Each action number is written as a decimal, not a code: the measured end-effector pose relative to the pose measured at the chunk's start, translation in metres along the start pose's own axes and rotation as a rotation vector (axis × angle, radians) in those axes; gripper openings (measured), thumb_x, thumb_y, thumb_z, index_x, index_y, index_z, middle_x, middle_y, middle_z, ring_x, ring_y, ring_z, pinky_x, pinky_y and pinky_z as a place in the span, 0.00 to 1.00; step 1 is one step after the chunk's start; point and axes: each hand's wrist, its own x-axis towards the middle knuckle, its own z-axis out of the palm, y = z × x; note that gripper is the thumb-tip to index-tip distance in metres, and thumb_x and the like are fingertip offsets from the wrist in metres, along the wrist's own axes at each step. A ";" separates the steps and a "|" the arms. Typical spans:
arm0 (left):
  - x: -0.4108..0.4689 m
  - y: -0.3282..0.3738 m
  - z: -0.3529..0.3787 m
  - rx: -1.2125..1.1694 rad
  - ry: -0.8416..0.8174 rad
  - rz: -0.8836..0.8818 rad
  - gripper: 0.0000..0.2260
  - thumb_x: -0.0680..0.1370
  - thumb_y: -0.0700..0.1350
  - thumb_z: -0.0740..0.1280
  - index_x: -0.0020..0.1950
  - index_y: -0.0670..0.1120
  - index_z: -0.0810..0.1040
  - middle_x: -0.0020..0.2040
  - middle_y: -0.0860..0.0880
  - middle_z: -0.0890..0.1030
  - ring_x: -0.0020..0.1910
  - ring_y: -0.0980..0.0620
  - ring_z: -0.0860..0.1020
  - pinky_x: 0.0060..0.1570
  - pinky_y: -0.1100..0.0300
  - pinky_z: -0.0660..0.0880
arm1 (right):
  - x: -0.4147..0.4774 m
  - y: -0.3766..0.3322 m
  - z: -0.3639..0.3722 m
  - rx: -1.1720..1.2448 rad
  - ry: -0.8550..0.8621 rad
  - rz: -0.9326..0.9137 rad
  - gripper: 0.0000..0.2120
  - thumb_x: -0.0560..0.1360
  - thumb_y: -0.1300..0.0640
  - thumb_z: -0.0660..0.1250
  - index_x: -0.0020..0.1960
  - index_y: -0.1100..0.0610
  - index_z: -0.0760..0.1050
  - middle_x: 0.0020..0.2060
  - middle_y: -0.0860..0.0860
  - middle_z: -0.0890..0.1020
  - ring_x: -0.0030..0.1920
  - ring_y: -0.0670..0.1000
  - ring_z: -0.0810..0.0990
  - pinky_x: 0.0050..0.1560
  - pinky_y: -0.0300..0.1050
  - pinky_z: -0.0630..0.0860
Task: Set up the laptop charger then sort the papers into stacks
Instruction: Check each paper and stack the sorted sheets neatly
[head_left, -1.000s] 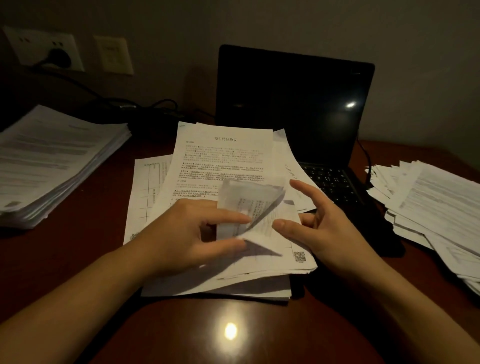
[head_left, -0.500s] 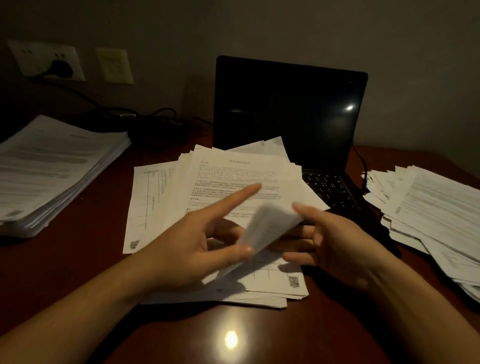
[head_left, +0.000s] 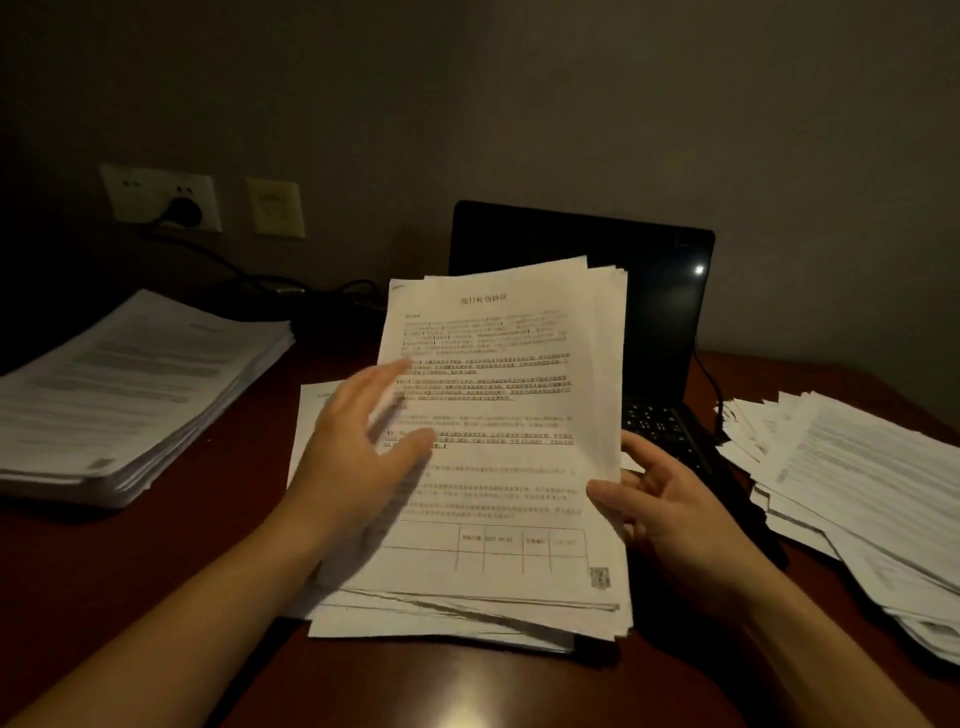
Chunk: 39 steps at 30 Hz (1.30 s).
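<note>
A bundle of printed sheets (head_left: 498, 415) is tilted up off the middle pile (head_left: 441, 623) on the desk. My right hand (head_left: 654, 499) grips the bundle's right edge, thumb on the front and fingers behind. My left hand (head_left: 358, 457) is blurred, with fingers extended over the bundle's left side. Behind the papers stands an open black laptop (head_left: 654, 312) with a dark screen. A black charger plug (head_left: 184, 212) sits in the wall socket, and its cable (head_left: 249, 280) runs along the desk's back edge.
A tall neat paper stack (head_left: 130, 395) lies at the left. A loose, fanned pile of papers (head_left: 857, 488) lies at the right. A second cable (head_left: 709, 379) drops beside the laptop's right side. The dark wooden desk (head_left: 156, 571) shows bare in front.
The small slip that both hands handled is out of sight. My right hand has lifted a bundle of sheets upright from the middle pile, and my left hand moved onto its left side.
</note>
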 end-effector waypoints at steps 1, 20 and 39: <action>0.002 0.003 -0.002 -0.029 0.032 -0.081 0.31 0.77 0.46 0.73 0.77 0.59 0.64 0.69 0.61 0.70 0.65 0.61 0.71 0.61 0.62 0.72 | -0.001 0.000 0.000 0.006 0.013 -0.014 0.22 0.79 0.64 0.64 0.67 0.44 0.69 0.51 0.54 0.87 0.53 0.56 0.86 0.47 0.54 0.84; 0.036 0.061 -0.029 -0.373 0.150 0.064 0.14 0.81 0.40 0.67 0.62 0.56 0.73 0.52 0.56 0.83 0.50 0.59 0.83 0.43 0.62 0.82 | 0.041 -0.069 0.024 -0.030 0.263 -0.384 0.16 0.78 0.64 0.68 0.61 0.48 0.74 0.56 0.49 0.83 0.56 0.50 0.83 0.53 0.51 0.83; 0.009 0.006 0.007 -0.350 0.084 -0.153 0.09 0.82 0.48 0.65 0.61 0.59 0.72 0.56 0.57 0.82 0.57 0.55 0.81 0.55 0.54 0.81 | 0.045 -0.032 0.039 -0.207 0.249 -0.337 0.13 0.80 0.62 0.65 0.59 0.46 0.75 0.53 0.44 0.82 0.54 0.46 0.82 0.44 0.42 0.83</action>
